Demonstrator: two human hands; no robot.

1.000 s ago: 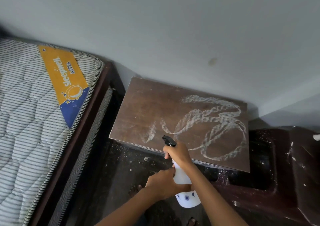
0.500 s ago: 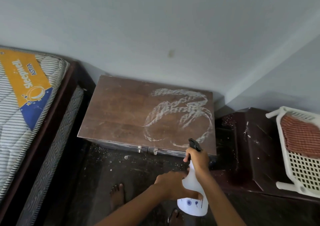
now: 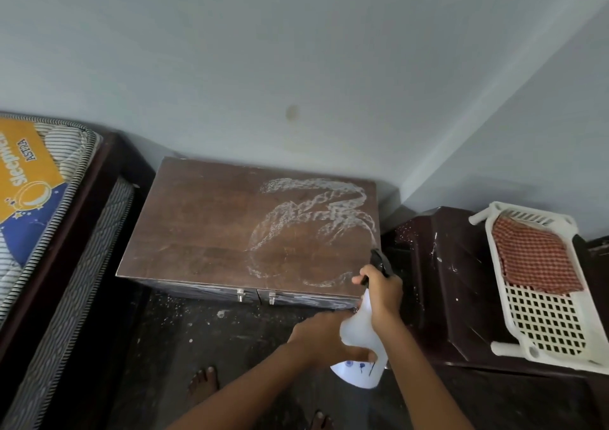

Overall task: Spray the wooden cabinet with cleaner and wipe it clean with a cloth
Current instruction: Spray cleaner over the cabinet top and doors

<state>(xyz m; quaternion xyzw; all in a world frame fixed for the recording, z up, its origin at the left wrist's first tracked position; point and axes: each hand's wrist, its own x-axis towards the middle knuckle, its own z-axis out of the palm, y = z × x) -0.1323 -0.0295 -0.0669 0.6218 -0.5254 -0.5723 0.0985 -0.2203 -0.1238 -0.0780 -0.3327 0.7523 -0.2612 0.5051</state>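
Head view of a wooden cabinet standing against a pale wall, with looping white streaks of cleaner lying across the right half of its top and two small clear handles showing on its front edge. A person is holding a translucent white spray bottle in the air at the cabinet's front right corner, with the black nozzle pointing over that corner. The right hand is curling its fingers round the bottle's neck, one finger lying at the trigger. The left hand is wrapping the bottle's body, thumb pressing across its lower part. Small blue marks on the bottle are too small to read. At left a striped mattress is carrying an orange and blue label reading "ASTRA"; the larger word beside it is being cut off by the frame edge. At right a red checked cloth is lying in a white basket, which is resting on dark furniture.
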